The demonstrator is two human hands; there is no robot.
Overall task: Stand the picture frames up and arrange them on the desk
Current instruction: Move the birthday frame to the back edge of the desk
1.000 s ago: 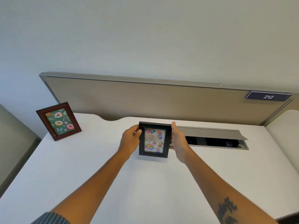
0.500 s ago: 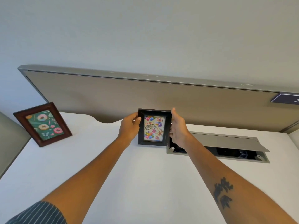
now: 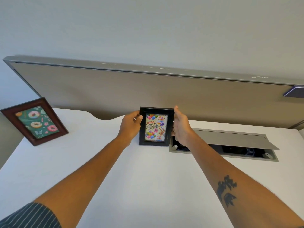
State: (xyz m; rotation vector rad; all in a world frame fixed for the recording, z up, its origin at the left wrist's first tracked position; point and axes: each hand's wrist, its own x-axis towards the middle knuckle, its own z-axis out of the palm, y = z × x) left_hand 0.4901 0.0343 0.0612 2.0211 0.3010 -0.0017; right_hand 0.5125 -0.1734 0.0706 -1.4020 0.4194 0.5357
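Observation:
A black frame with a birthday picture stands upright at the back middle of the white desk, its bottom edge on or just above the desktop. My left hand grips its left side with the thumb on the front. My right hand lies flat along its right side, fingers straight. A brown wooden frame with a doughnut picture stands leaning back at the desk's back left corner, apart from both hands.
A beige partition panel runs along the back of the desk. Right of the black frame, an open cable hatch with a raised grey lid is sunk into the desktop. A dark number plate sits at the panel's right end.
Both hands have carried the black frame away from me toward the partition and set it more upright beside the hatch. The view has shifted right, so the brown frame appears further left.

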